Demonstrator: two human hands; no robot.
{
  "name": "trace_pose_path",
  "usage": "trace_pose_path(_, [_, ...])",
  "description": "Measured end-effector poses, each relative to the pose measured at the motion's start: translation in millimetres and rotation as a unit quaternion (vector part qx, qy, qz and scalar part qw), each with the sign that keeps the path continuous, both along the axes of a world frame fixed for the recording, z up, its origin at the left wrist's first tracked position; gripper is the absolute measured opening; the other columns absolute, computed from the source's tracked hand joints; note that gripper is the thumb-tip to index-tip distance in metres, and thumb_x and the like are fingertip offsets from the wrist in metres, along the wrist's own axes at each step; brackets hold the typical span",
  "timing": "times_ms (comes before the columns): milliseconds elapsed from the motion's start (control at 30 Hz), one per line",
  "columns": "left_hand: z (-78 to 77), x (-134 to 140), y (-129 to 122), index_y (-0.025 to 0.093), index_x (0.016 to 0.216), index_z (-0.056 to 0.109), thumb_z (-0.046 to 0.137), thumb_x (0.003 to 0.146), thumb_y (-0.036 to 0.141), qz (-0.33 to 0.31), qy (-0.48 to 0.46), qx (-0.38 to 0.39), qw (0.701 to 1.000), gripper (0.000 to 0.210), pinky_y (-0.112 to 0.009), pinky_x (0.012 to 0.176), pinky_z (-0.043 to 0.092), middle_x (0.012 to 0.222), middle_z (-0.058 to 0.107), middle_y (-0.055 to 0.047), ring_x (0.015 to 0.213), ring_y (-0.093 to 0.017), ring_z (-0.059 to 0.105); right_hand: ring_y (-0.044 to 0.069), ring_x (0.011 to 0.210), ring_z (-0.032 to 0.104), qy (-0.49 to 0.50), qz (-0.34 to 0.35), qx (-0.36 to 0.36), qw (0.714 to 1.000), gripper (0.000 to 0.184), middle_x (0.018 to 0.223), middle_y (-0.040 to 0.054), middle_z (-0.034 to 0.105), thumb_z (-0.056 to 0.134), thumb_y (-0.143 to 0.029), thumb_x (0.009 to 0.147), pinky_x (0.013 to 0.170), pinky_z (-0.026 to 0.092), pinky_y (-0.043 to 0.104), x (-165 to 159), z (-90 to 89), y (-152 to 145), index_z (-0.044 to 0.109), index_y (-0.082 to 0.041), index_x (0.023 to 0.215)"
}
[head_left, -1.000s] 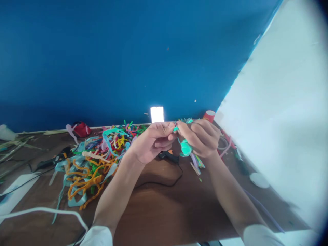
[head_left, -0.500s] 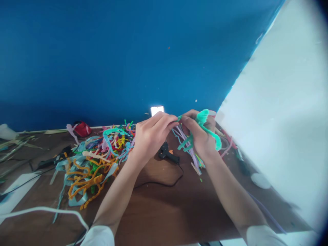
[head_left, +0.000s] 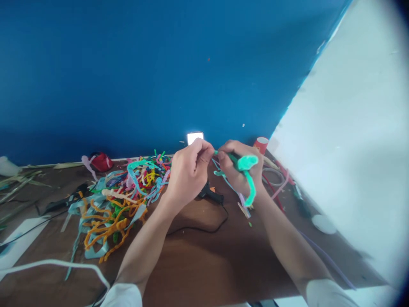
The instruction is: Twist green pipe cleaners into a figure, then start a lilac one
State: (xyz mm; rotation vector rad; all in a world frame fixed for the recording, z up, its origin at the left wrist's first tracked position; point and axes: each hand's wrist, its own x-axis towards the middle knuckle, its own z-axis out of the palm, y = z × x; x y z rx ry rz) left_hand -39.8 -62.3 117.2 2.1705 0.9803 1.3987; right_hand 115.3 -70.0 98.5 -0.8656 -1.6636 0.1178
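Note:
Both my hands are raised over the table, close together. My left hand (head_left: 191,170) is closed, its thumb and fingertips pinching one end of a green pipe cleaner (head_left: 250,189). My right hand (head_left: 238,166) is also closed on this pipe cleaner, a short stretch of which shows between the two hands. A folded, thicker loop and a curved tail of it stick out past the right hand toward me. Behind and below the right hand lie lilac and pale pipe cleaners (head_left: 243,207), partly hidden. A black glue gun (head_left: 212,195) rests on the table beneath my hands.
A tangled heap of coloured pipe cleaners (head_left: 119,221) covers the left side. At the back stand a phone with a lit screen (head_left: 194,137) and a red cup (head_left: 261,145). A white disc (head_left: 324,224) lies at right. A white cable (head_left: 64,263) crosses the near left.
The green pipe cleaner has turned in my hands, its looped end and tail swinging down and nearer. My left fingers have curled in more. The red cup now shows more fully.

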Motion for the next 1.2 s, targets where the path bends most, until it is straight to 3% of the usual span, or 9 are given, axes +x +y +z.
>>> trace_pose_path(167, [10.4, -11, 2, 0.018, 0.069, 0.053, 0.058, 0.090, 0.047, -0.194, -0.092, -0.277, 0.937, 0.037, -0.021, 0.038, 0.027, 0.053, 0.046, 0.003, 0.041, -0.006, 0.037, 0.016, 0.066, 0.047, -0.172, -0.012, 0.182, 0.968, 0.006, 0.073, 0.0023, 0.057, 0.057, -0.018, 0.091, 0.062, 0.040, 0.032, 12, -3.9, 3, 0.060, -0.024, 0.088])
trace_pose_path(267, [11.9, -12, 5, 0.017, 0.070, 0.055, 0.060, 0.088, 0.050, -0.235, -0.104, -0.320, 0.912, 0.038, -0.021, 0.037, 0.028, 0.053, 0.044, 0.003, 0.041, -0.006, 0.036, 0.017, 0.065, 0.046, -0.193, -0.035, 0.188, 0.962, 0.005, 0.073, 0.0025, 0.059, 0.059, -0.022, 0.091, 0.062, 0.039, 0.033, 15, -2.8, 1, 0.061, -0.025, 0.088])
trace_pose_path(367, [10.2, -9, 4, 0.016, 0.079, 0.061, 0.060, 0.090, 0.045, -0.178, -0.087, -0.215, 0.956, 0.031, -0.022, 0.042, 0.035, 0.058, 0.053, 0.002, 0.046, -0.008, 0.044, 0.015, 0.063, 0.047, -0.124, -0.043, 0.112, 0.985, 0.013, 0.068, 0.0014, 0.058, 0.057, -0.025, 0.091, 0.060, 0.038, 0.032, 10, 1.1, -2, 0.060, -0.024, 0.078])
trace_pose_path(467, [7.7, -8, 3, 0.017, 0.089, 0.063, 0.059, 0.092, 0.036, -0.066, 0.001, -0.043, 0.997, 0.020, -0.022, 0.053, 0.041, 0.068, 0.062, 0.000, 0.057, -0.010, 0.055, 0.012, 0.054, 0.044, -0.011, -0.026, -0.044, 0.999, 0.018, 0.060, -0.0014, 0.053, 0.056, -0.025, 0.091, 0.051, 0.033, 0.028, 3, 5.4, -4, 0.061, -0.021, 0.074])
trace_pose_path(567, [4.5, -9, 5, 0.018, 0.099, 0.063, 0.057, 0.094, 0.031, 0.020, 0.109, 0.112, 0.987, 0.015, -0.022, 0.060, 0.041, 0.079, 0.068, 0.000, 0.067, -0.010, 0.060, 0.009, 0.048, 0.037, 0.080, 0.007, -0.152, 0.985, 0.017, 0.052, -0.0046, 0.044, 0.060, -0.025, 0.087, 0.045, 0.026, 0.025, 0, 7.9, -3, 0.063, -0.019, 0.072])
trace_pose_path(700, [-1.8, -11, 12, 0.019, 0.099, 0.063, 0.054, 0.097, 0.029, 0.058, 0.186, 0.251, 0.948, 0.014, -0.022, 0.062, 0.039, 0.086, 0.070, -0.001, 0.073, -0.010, 0.063, 0.009, 0.049, 0.041, 0.162, 0.070, -0.194, 0.965, 0.022, 0.052, -0.0047, 0.045, 0.061, -0.027, 0.085, 0.046, 0.027, 0.024, 1, 9.4, 0, 0.060, -0.018, 0.065])
trace_pose_path(800, [-7.2, -11, 18, 0.019, 0.099, 0.063, 0.053, 0.097, 0.026, 0.058, 0.184, 0.292, 0.937, 0.012, -0.022, 0.063, 0.040, 0.088, 0.071, -0.002, 0.075, -0.010, 0.064, 0.009, 0.049, 0.042, 0.191, 0.087, -0.202, 0.957, 0.024, 0.051, -0.0050, 0.047, 0.061, -0.027, 0.085, 0.047, 0.029, 0.024, 1, 9.6, 1, 0.059, -0.018, 0.063])
trace_pose_path(1033, [-13.4, -10, 24, 0.017, 0.096, 0.063, 0.050, 0.098, 0.022, 0.035, 0.139, 0.250, 0.958, 0.015, -0.020, 0.060, 0.040, 0.080, 0.072, -0.002, 0.067, -0.009, 0.063, 0.009, 0.051, 0.046, 0.160, 0.108, -0.225, 0.955, 0.020, 0.055, -0.0034, 0.053, 0.061, -0.029, 0.087, 0.047, 0.031, 0.024, 2, 8.2, 2, 0.065, -0.018, 0.071])
trace_pose_path(1200, [-13.1, -9, 24, 0.018, 0.086, 0.062, 0.051, 0.096, 0.020, 0.058, 0.133, 0.272, 0.951, 0.015, -0.022, 0.056, 0.036, 0.073, 0.069, 0.000, 0.059, -0.008, 0.057, 0.009, 0.050, 0.042, 0.129, 0.107, -0.203, 0.965, 0.018, 0.054, -0.0038, 0.051, 0.066, -0.033, 0.085, 0.045, 0.027, 0.025, 5, 10.5, 2, 0.067, -0.019, 0.073])
